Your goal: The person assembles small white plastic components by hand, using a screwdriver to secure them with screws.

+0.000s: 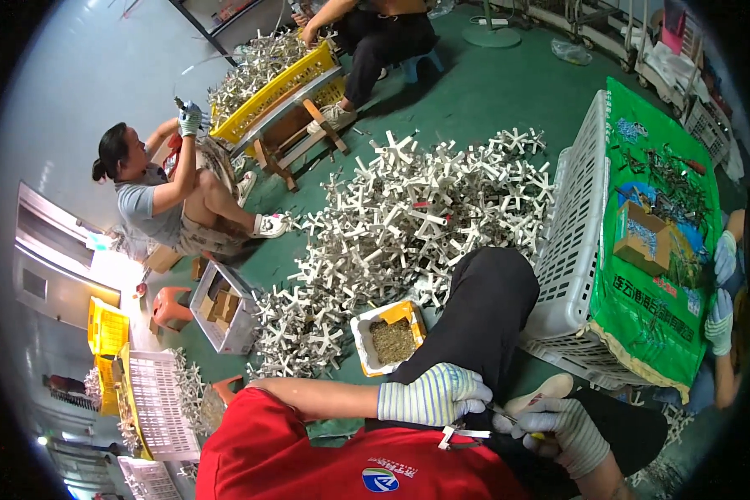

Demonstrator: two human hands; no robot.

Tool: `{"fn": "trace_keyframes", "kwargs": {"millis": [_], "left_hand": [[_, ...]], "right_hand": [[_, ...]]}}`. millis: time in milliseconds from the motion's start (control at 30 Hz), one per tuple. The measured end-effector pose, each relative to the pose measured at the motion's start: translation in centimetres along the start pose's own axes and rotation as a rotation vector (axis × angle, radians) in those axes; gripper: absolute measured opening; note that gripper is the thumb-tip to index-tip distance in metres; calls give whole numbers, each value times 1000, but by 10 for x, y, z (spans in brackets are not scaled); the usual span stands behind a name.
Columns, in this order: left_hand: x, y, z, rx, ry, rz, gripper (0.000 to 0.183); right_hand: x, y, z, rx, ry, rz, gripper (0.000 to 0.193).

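Note:
Both of my hands wear white gloves with coloured stripes and meet low over my lap. My left hand (437,396) is closed, its fingertips pinched near a thin metal shaft (498,409); what lies inside its grip is hidden. Just below those fingers is a small white branched plastic part (463,435); whether the fingers touch it I cannot tell. My right hand (565,429) is closed around a slim tool, perhaps a screwdriver, with a bit of yellow handle (543,436) showing. The shaft points toward the left hand.
A big heap of white star-shaped parts (425,208) covers the floor ahead. Near my knee stands a white box (360,340) of small metal pieces. At right, a green sheet (642,308) tops a white crate (575,225), with a co-worker's gloved hands (719,321) beside it. Another person (167,183) squats at left.

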State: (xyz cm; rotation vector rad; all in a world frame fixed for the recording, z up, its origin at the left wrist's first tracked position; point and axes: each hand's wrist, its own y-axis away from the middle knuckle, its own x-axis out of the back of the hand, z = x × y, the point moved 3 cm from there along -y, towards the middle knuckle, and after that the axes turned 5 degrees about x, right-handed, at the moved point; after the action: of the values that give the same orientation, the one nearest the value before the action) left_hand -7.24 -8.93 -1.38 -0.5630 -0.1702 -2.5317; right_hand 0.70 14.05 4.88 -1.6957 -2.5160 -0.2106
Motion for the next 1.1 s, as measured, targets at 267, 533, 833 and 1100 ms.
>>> {"fn": "trace_keyframes", "kwargs": {"millis": [267,533,833,1100], "left_hand": [[6,1,-2,92,102,-10,19],[2,0,1,82,178,-13,15],[-5,6,-10,31,55,9,14],[2,1,6,112,64,39,16]], "right_hand": [[-10,-1,-24,-68,269,382,10],[-23,22,-22,185,752,128,20],[-5,-8,-19,-540,-42,120,19],[4,0,-14,-481,-387,171,23]]}}
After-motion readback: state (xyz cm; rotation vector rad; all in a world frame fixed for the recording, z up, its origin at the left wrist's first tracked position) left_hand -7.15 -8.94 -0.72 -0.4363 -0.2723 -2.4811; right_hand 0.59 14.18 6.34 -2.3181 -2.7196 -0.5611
